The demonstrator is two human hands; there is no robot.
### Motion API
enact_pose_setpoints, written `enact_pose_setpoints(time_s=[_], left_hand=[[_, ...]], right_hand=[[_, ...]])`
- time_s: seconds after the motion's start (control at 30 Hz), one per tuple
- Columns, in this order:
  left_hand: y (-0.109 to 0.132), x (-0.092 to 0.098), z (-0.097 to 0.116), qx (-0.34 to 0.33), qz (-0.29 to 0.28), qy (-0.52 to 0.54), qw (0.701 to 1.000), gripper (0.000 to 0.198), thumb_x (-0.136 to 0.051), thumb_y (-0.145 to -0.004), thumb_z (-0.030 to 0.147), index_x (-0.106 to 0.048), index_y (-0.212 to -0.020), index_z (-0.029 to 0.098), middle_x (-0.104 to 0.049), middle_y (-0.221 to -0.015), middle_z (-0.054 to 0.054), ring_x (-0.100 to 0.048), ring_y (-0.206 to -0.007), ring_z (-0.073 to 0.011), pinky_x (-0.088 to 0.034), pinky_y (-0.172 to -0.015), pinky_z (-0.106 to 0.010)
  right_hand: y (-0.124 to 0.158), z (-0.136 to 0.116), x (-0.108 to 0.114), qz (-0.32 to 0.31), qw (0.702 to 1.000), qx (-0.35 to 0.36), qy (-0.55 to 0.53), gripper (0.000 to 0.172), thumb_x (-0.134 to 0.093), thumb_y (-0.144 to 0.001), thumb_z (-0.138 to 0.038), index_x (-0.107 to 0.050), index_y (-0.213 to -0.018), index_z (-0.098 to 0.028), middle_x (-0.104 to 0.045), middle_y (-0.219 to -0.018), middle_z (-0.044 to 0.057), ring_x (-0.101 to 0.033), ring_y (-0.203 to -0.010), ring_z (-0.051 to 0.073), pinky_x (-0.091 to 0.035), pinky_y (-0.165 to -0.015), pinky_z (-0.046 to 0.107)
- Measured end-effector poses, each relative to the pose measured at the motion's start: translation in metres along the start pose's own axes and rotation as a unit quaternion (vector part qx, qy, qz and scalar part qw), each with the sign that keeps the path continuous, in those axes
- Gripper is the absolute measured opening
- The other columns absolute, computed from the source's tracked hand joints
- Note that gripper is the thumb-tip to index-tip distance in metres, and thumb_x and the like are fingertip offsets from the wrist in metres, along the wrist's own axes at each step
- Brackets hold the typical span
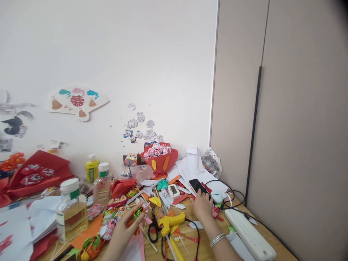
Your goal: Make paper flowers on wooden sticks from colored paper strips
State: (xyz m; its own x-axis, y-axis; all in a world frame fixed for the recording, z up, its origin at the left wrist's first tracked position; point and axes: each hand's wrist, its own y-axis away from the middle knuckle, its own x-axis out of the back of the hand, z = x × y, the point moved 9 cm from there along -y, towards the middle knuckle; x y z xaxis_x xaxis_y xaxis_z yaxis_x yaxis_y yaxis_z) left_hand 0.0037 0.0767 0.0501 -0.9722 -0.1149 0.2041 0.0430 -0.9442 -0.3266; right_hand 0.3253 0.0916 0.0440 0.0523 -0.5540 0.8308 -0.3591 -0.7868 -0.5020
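Observation:
My left hand (127, 226) is curled round an orange and green paper flower (138, 214), with the thumb and fingers on either side of it. On the right, my right hand (202, 206) has its fingers over the near end of a black phone (196, 184); a silver bracelet circles that wrist. The phone lies face up among paper scraps. Between my hands is a yellow hot glue gun (171, 222) with its cable. Black-handled scissors (153, 232) lie beside the left hand, partly covered. Several colourful paper flowers (108, 229) lie left of that hand.
A red-wrapped bouquet (160, 159) stands by the wall. Bottles (72, 210) stand on the left, near another red bouquet (38, 174). A small white timer (173, 190) sits behind the glue gun. At the right edge lie a white power strip (248, 233) and black cables.

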Motion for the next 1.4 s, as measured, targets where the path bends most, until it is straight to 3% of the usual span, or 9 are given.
enact_pose_setpoints(time_s=[0.13,0.23,0.37,0.47,0.67,0.83,0.97,1.17,1.4], left_hand=[[0.0,-0.005,-0.004,0.016,-0.026,0.013,0.999,0.06,-0.067,-0.058,0.058,-0.056,-0.103,0.019,-0.059,-0.054,0.004,-0.05,-0.042,-0.0136,-0.044,-0.044,-0.025],[-0.001,-0.003,-0.005,0.006,-0.006,0.035,0.999,0.057,-0.067,-0.058,0.058,-0.044,-0.096,0.022,-0.058,-0.051,0.007,-0.049,-0.039,-0.013,-0.041,-0.04,-0.023],[-0.002,-0.001,-0.006,0.001,0.002,0.032,0.999,0.052,-0.064,-0.058,0.062,-0.033,-0.079,0.025,-0.06,-0.051,0.006,-0.051,-0.039,-0.0137,-0.039,-0.04,-0.023],[-0.003,0.003,-0.004,-0.002,0.0,0.005,1.0,0.052,-0.064,-0.059,0.061,-0.034,-0.079,0.025,-0.061,-0.05,0.006,-0.051,-0.039,-0.014,-0.039,-0.042,-0.024],[-0.006,0.006,-0.005,-0.012,-0.02,-0.002,1.0,0.047,-0.067,-0.06,0.057,-0.04,-0.081,0.024,-0.066,-0.061,0.003,-0.052,-0.037,-0.0126,-0.042,-0.041,-0.024],[-0.01,0.018,-0.009,0.019,0.018,0.011,1.0,0.055,-0.075,-0.047,0.056,-0.053,-0.082,0.02,-0.07,-0.075,-0.003,-0.065,-0.057,-0.0203,-0.051,-0.049,-0.028],[-0.008,0.013,-0.01,0.044,-0.013,0.041,0.998,0.057,-0.075,-0.05,0.053,-0.06,-0.091,0.017,-0.071,-0.079,-0.005,-0.067,-0.078,-0.026,-0.054,-0.066,-0.033],[-0.003,0.015,-0.011,0.035,0.042,0.102,0.993,0.055,-0.074,-0.054,0.047,-0.058,-0.099,0.02,-0.067,-0.099,-0.009,-0.063,-0.092,-0.0269,-0.052,-0.072,-0.032],[0.001,0.01,0.0,0.012,0.019,0.043,0.999,0.044,-0.072,-0.056,0.049,-0.054,-0.084,0.021,-0.069,-0.084,-0.005,-0.066,-0.073,-0.0227,-0.051,-0.065,-0.031]], right_hand=[[0.003,-0.02,0.011,0.03,0.997,0.044,-0.049,0.035,-0.052,-0.08,-0.019,-0.055,-0.113,-0.01,-0.063,-0.104,0.02,-0.052,-0.099,0.034,-0.036,-0.081,0.048],[0.013,-0.05,0.022,0.02,0.981,0.137,-0.134,0.035,-0.05,-0.079,-0.015,-0.055,-0.114,-0.012,-0.062,-0.105,0.015,-0.053,-0.099,0.028,-0.039,-0.083,0.039],[0.048,-0.102,0.027,-0.088,0.913,0.349,-0.19,0.03,-0.047,-0.077,-0.012,-0.061,-0.102,-0.022,-0.066,-0.095,0.004,-0.057,-0.09,0.02,-0.041,-0.078,0.028],[0.07,-0.118,0.029,-0.128,0.88,0.421,-0.178,0.028,-0.046,-0.075,-0.011,-0.063,-0.094,-0.023,-0.067,-0.09,0.003,-0.059,-0.085,0.019,-0.042,-0.074,0.026],[0.072,-0.117,0.015,-0.121,0.907,0.379,-0.135,0.043,-0.058,-0.062,-0.016,-0.057,-0.104,-0.019,-0.065,-0.095,0.008,-0.06,-0.086,0.025,-0.043,-0.073,0.031],[0.07,-0.116,0.004,-0.103,0.922,0.361,-0.09,0.025,-0.058,-0.061,-0.018,-0.061,-0.086,-0.017,-0.062,-0.089,0.009,-0.058,-0.079,0.025,-0.043,-0.066,0.031],[0.066,-0.112,0.018,-0.063,0.93,0.337,-0.134,0.027,-0.053,-0.063,-0.014,-0.06,-0.088,-0.017,-0.059,-0.092,0.008,-0.055,-0.082,0.023,-0.041,-0.07,0.031],[0.063,-0.11,0.048,-0.013,0.922,0.303,-0.241,0.032,-0.048,-0.066,-0.013,-0.056,-0.097,-0.017,-0.057,-0.098,0.008,-0.052,-0.09,0.024,-0.041,-0.077,0.033],[0.059,-0.103,0.052,-0.012,0.921,0.252,-0.298,0.034,-0.05,-0.065,-0.012,-0.058,-0.097,-0.019,-0.06,-0.102,0.009,-0.054,-0.094,0.026,-0.043,-0.079,0.037]])
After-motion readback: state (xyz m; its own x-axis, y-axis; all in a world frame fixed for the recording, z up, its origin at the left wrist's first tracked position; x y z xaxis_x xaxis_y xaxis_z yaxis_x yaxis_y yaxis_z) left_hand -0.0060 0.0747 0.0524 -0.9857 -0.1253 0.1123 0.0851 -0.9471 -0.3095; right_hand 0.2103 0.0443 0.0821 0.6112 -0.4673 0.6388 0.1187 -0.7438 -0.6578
